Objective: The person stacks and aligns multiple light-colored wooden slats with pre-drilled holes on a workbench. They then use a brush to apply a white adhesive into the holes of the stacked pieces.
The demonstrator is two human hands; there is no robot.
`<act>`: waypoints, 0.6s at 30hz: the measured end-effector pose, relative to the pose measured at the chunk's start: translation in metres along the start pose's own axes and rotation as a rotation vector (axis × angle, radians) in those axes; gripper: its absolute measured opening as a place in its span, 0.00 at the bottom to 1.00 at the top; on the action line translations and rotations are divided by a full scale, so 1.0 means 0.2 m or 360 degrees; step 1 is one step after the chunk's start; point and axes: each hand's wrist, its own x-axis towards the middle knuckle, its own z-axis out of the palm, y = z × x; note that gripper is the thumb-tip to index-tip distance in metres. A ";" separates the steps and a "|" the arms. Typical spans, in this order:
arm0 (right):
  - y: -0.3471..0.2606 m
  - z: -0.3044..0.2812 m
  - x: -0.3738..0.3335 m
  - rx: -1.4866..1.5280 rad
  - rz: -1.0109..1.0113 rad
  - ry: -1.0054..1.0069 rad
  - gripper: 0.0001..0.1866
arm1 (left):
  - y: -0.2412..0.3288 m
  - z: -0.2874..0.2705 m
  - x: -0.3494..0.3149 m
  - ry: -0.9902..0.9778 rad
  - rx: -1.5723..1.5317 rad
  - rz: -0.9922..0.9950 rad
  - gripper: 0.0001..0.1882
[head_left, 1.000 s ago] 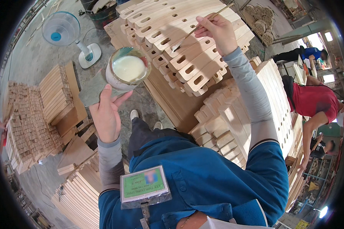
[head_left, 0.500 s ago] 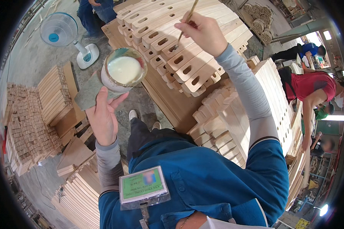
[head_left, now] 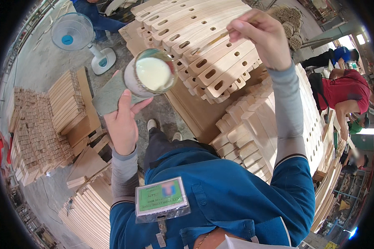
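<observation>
Left hand [head_left: 124,130], left of centre: closed on grey-green flat piece [head_left: 111,96], thumb along it; cup [head_left: 131,79] of white liquid rests against that piece, just above centre. Right hand [head_left: 264,39], upper right of centre: thumb and fingers pinch thin brush [head_left: 218,40], tip at slot in one of slotted boards [head_left: 226,68], stacked upper centre; contact with wood cannot be told. Fan [head_left: 104,61] stands upper left.

Brush [head_left: 217,41] in right fingers [head_left: 236,25]
</observation>
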 end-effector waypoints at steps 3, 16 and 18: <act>-0.07 0.11 -0.08 0.0373 0.0008 -0.0136 0.07 | 0.02 0.05 -0.01 -0.0054 0.0010 0.0018 0.22; 0.12 0.17 -0.17 0.0918 0.0457 0.0051 0.06 | -0.03 0.10 -0.02 -0.0088 -0.0029 0.0017 0.22; 0.14 0.15 -0.16 0.0897 0.0456 0.0041 0.07 | -0.06 0.10 -0.02 -0.0076 -0.0075 -0.0063 0.22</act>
